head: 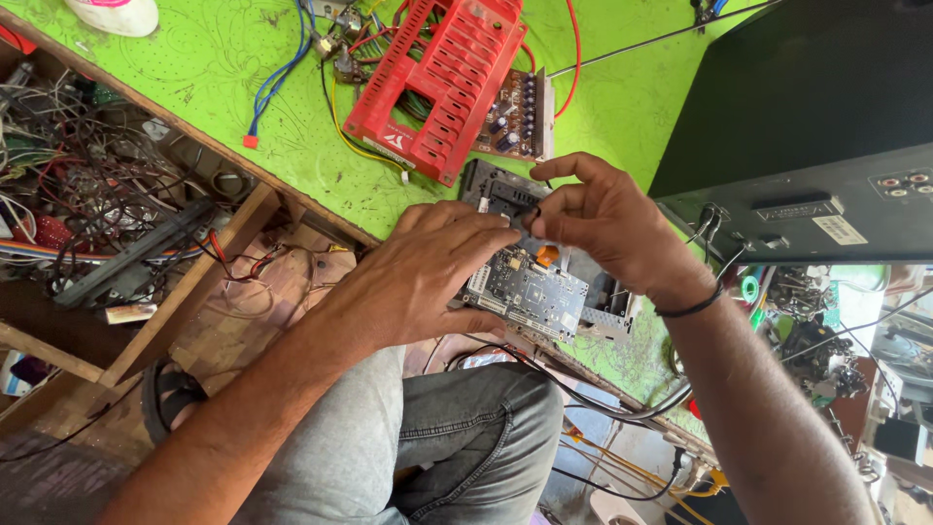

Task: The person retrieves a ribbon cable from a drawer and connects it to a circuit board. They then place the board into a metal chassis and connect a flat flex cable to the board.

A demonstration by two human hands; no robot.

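Centrally, left hand [428, 277] grips the circuit board [530, 287] while right hand [607, 228] pinches its connector; next needs a steady pull.

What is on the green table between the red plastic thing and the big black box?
In the head view, a small brown circuit board lies between the red plastic frame and the black box, then bare green table.

bright green patterned table cover [224, 58], red plastic frame [442, 83], black box [807, 126].
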